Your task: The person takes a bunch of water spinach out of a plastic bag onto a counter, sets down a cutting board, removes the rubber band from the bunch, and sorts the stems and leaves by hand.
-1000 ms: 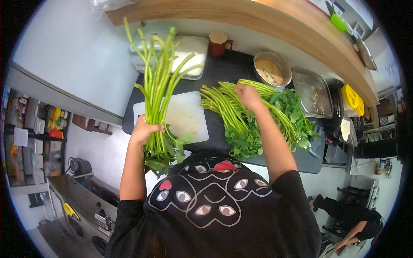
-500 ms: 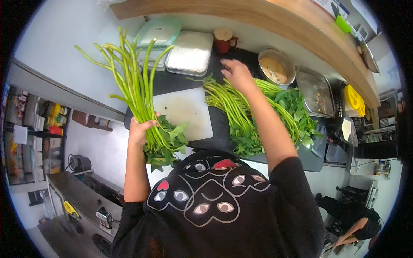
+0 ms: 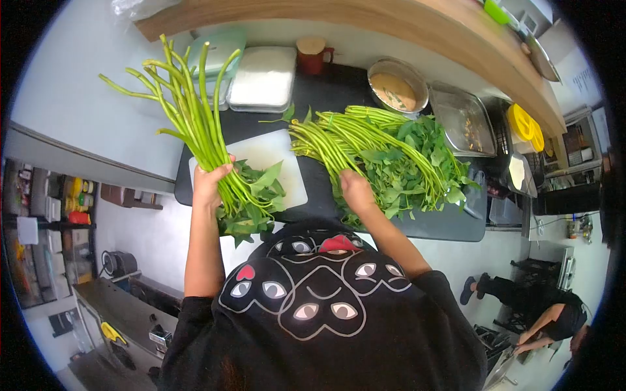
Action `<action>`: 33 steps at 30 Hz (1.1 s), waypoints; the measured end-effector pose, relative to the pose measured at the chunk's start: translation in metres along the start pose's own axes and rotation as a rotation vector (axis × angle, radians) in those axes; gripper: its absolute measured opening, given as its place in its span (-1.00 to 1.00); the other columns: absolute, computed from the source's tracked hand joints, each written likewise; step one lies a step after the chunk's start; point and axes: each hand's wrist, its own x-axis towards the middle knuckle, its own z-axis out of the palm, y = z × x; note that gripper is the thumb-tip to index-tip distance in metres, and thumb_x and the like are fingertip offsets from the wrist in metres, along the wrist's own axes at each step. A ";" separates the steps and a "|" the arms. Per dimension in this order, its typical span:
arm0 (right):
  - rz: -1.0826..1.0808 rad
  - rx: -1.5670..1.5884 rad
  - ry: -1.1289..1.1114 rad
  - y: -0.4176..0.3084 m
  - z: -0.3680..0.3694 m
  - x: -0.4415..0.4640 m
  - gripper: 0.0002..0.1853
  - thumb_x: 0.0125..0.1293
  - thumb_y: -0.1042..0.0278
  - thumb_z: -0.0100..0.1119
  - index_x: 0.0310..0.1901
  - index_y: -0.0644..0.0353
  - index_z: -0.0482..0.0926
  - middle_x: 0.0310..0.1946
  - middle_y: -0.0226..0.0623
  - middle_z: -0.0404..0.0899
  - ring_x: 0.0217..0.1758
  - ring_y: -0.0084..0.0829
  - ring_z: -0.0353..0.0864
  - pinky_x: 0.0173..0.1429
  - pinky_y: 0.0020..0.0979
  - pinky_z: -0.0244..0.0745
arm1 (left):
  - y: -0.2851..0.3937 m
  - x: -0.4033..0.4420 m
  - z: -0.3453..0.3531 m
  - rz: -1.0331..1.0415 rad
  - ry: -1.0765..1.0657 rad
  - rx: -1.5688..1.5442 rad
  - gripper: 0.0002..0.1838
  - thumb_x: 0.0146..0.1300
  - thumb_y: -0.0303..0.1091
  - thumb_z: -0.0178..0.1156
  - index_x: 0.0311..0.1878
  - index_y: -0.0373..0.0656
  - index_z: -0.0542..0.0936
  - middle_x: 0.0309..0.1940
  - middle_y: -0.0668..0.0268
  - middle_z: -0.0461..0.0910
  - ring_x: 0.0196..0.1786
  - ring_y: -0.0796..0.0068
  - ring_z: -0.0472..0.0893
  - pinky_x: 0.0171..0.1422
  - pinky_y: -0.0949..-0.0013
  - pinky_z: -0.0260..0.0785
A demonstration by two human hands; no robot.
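Note:
A bunch of water spinach (image 3: 195, 124) is in my left hand (image 3: 212, 182), with long thick stems pointing up and away and leaves hanging below. My left hand is closed around it, above the left part of a white cutting board (image 3: 295, 173). To the right, a larger pile of water spinach (image 3: 391, 156) lies on the black counter, its stems toward the left and its leaves toward the right. At the pile's near edge, my right hand (image 3: 355, 189) is closed on some of the stems; its fingertips are partly hidden among them.
Lidded clear containers (image 3: 262, 78) and a red mug (image 3: 312, 55) stand at the back. A bowl of brownish liquid (image 3: 394, 91) and a metal tray (image 3: 464, 120) sit behind the pile. A wooden shelf (image 3: 365, 29) overhangs. Another person (image 3: 548, 313) works at far right.
My right hand has come down and nearer to me, from above the back of the counter to the pile's stems. My left hand still holds its bunch. The view has shifted slightly.

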 end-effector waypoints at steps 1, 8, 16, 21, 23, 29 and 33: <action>0.066 -0.077 0.029 0.009 0.009 0.002 -0.73 0.06 0.29 0.21 -0.24 0.20 0.45 -0.15 -0.02 0.39 -0.45 0.06 0.52 -0.31 -0.09 0.46 | 0.000 0.001 0.004 -0.004 -0.009 -0.013 -0.67 -0.12 -0.53 0.24 -0.19 -0.29 0.49 -0.36 0.24 0.56 -0.38 0.41 0.55 -0.25 0.35 0.45; 0.269 -0.343 -0.089 0.004 -0.021 0.006 -0.65 -0.01 0.23 0.29 -0.18 0.18 0.50 -0.19 -0.15 0.42 -0.07 -0.15 0.46 -0.13 -0.19 0.48 | -0.011 0.017 0.025 -0.045 -0.082 -0.074 -0.69 -0.08 -0.62 0.22 -0.18 -0.30 0.50 -0.31 0.22 0.58 -0.37 0.40 0.57 -0.23 0.35 0.48; 0.471 0.476 0.117 -0.005 -0.072 0.022 -0.77 0.06 0.39 0.28 -0.25 0.26 0.55 -0.34 -0.30 0.61 -0.31 -0.49 0.57 -0.10 -0.53 0.40 | -0.012 0.020 0.057 -0.022 -0.114 -0.067 -0.69 -0.08 -0.55 0.27 -0.19 -0.27 0.51 -0.33 0.26 0.58 -0.35 0.42 0.56 -0.25 0.35 0.47; 0.245 0.917 0.206 -0.030 -0.136 0.030 -0.86 0.23 0.53 0.08 -0.18 0.29 0.42 -0.26 -0.28 0.60 -0.16 -0.51 0.56 -0.05 -0.51 0.40 | -0.012 0.023 0.080 -0.033 -0.177 -0.057 -0.70 -0.07 -0.60 0.24 -0.19 -0.24 0.51 -0.31 0.27 0.59 -0.34 0.44 0.57 -0.22 0.37 0.48; 0.167 0.864 0.252 -0.047 -0.167 0.030 -0.88 0.27 0.51 0.03 -0.17 0.26 0.39 -0.26 -0.25 0.60 -0.14 -0.50 0.56 -0.04 -0.50 0.40 | -0.010 0.022 0.085 -0.015 -0.184 -0.033 -0.68 -0.08 -0.60 0.25 -0.17 -0.24 0.51 -0.33 0.27 0.59 -0.35 0.45 0.57 -0.20 0.38 0.47; 0.161 0.675 0.255 -0.067 -0.177 0.025 -0.90 0.33 0.43 -0.05 -0.16 0.22 0.36 -0.28 -0.26 0.59 -0.20 -0.52 0.52 -0.05 -0.47 0.37 | -0.001 0.017 0.064 0.002 -0.257 0.029 -0.65 -0.06 -0.60 0.24 -0.12 -0.26 0.51 -0.33 0.26 0.60 -0.36 0.43 0.58 -0.17 0.37 0.48; 0.183 0.867 0.252 -0.072 -0.161 0.032 -0.86 0.37 0.28 -0.08 -0.16 0.14 0.36 -0.18 -0.21 0.58 -0.24 -0.47 0.52 -0.02 -0.42 0.33 | -0.004 0.016 0.082 -0.032 -0.257 -0.067 -0.71 -0.05 -0.61 0.25 -0.18 -0.28 0.54 -0.28 0.21 0.62 -0.28 0.43 0.60 -0.15 0.38 0.48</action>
